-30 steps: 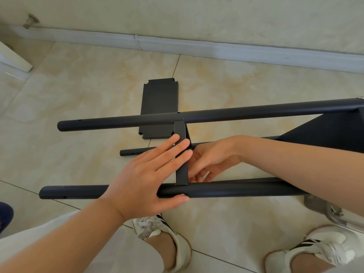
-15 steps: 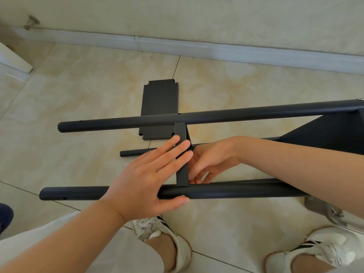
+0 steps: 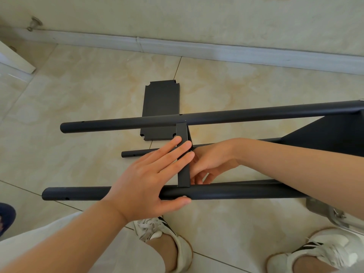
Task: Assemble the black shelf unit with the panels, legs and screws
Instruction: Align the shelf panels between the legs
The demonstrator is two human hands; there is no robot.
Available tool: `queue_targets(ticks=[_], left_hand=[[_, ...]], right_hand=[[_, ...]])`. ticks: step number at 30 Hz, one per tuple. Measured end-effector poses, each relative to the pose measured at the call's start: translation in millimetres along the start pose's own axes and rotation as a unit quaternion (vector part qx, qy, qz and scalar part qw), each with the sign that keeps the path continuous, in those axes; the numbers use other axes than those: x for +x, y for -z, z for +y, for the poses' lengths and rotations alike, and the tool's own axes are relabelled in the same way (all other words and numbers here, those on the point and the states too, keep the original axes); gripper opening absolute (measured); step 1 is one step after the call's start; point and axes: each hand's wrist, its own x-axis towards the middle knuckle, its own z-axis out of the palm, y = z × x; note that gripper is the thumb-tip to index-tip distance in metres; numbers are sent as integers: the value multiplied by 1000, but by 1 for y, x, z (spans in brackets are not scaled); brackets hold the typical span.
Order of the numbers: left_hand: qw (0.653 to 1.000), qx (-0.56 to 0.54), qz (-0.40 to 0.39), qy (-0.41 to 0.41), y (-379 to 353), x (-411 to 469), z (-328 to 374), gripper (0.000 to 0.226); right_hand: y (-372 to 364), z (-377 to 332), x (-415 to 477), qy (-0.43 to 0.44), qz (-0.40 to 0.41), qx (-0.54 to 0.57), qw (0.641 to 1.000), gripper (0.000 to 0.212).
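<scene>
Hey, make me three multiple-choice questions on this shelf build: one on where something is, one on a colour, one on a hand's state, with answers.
1. Where is the loose panel? A) on a lap B) flat on the floor C) propped upright
2. What colour are the shoes? A) red B) all black C) white with dark stripes
3. How is the left hand? A) fingers straight, pressing the cross panel B) a fist C) gripping a screwdriver

Answers: B, it lies flat on the tiles behind the upper leg; C, both are white, striped dark; A, its fingers lie straight across the panel's edge.
</scene>
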Motion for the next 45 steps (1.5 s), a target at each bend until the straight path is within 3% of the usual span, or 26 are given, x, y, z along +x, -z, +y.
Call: queue_targets(ticks=[20, 29, 33, 45], left_hand=[[1000, -2, 4, -2, -1, 0, 0, 79], [1000, -2, 4, -1, 0, 1, 0, 79], [1000, 5, 2, -1, 0, 1, 0, 79], [1000, -4, 1, -1, 0, 1, 0, 79]], right_hand=[[6, -5, -8, -22, -9, -11, 1000, 10], [7, -5, -5, -17, -15, -5, 1000, 29], [4, -5, -2, -15, 1, -21, 1000, 21], [6, -5, -3, -14, -7, -15, 1000, 30]])
